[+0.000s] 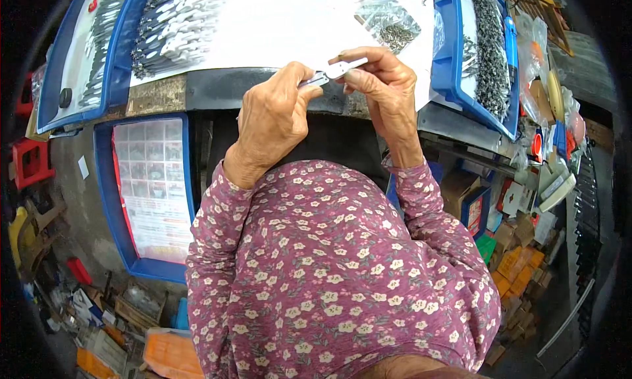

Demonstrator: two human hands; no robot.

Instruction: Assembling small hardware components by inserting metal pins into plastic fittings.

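Observation:
Above the table's front edge, my two hands are close together. My left hand [273,119] pinches a small narrow metal piece [317,80] between thumb and fingers. In my right hand [390,88], thumb and fingertips grip a white flat piece [343,68], rounded at one end and tapering at the other. The two pieces meet or overlap between the fingertips; whether they are joined I cannot tell. On the white table covering [276,24], a pile of white oval-ended pieces with dark thin parts [187,24] lies to the left. A clear bag of small metal parts [394,30] rests beyond my right hand.
A blue tray [449,70] at the right holds many small dark parts [490,50]. Another blue tray [117,70] stands at the left with rows of thin pieces. Below the table hangs a blue-framed drawer [141,267]. Cardboard boxes [517,260] and a red stool [31,163] crowd the floor.

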